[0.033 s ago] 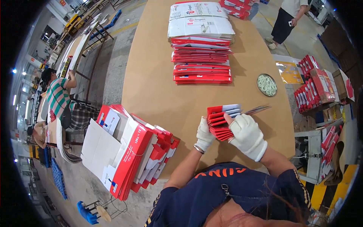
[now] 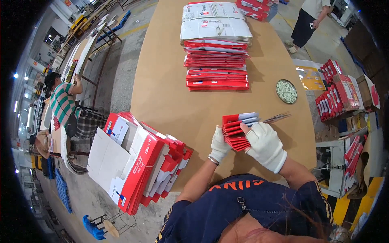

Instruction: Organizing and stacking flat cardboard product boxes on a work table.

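Observation:
At the near side of the table I hold a bundle of folded red and white cartons, fanned apart at the edges. My left hand, in a white glove, is closed on the bundle's left side. Over its right side lies my right hand, also gloved, with the fingers bent onto the cartons and the thumb up against their edges. Thin greyish strips stick out to the right beyond that hand; their kind is unclear. The palm-side fingers of both hands are partly hidden.
A big stack of flattened red and white cartons leans over the table's left edge. Farther off stand a row of red cartons and white flat cartons. A round dish of pale green bands sits right. Two people are nearby.

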Available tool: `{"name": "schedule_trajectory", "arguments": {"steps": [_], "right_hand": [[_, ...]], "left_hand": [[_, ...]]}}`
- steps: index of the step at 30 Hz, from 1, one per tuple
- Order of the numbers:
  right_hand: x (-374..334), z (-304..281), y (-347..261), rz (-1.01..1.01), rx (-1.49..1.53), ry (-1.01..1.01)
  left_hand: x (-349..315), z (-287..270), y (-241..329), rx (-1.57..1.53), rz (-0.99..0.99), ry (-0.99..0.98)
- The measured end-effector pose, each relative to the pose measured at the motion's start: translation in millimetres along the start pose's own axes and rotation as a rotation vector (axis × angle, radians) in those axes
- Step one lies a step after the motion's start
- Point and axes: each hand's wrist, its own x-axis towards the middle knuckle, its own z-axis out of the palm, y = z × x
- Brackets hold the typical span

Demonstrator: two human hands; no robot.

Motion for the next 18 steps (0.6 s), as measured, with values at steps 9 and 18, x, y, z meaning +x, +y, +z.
{"name": "schedule_trajectory", "arguments": {"steps": [9, 18], "right_hand": [[57, 11, 87, 0.030, 0.535, -0.121], [121, 226, 261, 0.443, 0.082, -0.390]], "left_hand": [[-24, 13, 94, 0.629, 0.268, -0.091], [4, -54, 31, 0.100, -0.317, 0.143]]}}
